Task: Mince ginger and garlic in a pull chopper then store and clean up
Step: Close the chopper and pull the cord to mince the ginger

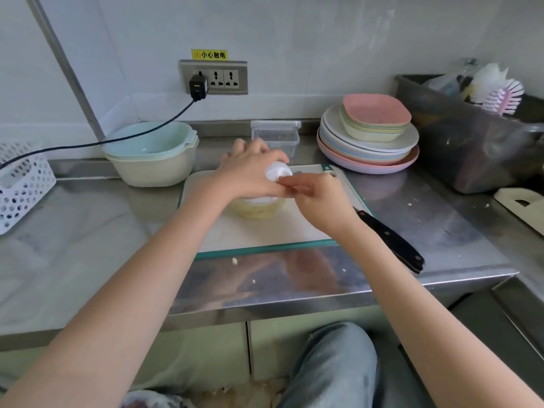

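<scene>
A: What's in the pull chopper [257,206]?

B: Pale yellow mince fills its clear bowl. It stands on the cutting board [259,228], under both hands. The left hand [250,175] lies over the white lid, fingers curved down around it, grasping it. The right hand [316,192] pinches something small and white at the lid's top, just beside the left thumb; it is too blurred to tell what.

A: Other containers?

B: Just beyond the left hand stands a clear storage box [275,136]; I cannot tell whether it holds anything. Left of that hand, a light blue colander [148,141] sits nested in a cream bowl [153,169]. Beyond the right hand, a stack of pastel plates [368,151] carries square bowls, pink on top. Right of it, a dark tub [459,136] holds a pink brush [503,98].

A: And the edges?

B: A black-handled knife [391,240] lies under the right wrist, on the board's right edge, its handle pointing at the table [88,245] front. The board's near edge stops short of the table's front edge, with a few crumbs between. A white perforated basket [22,184] sits well left of the left hand.
</scene>
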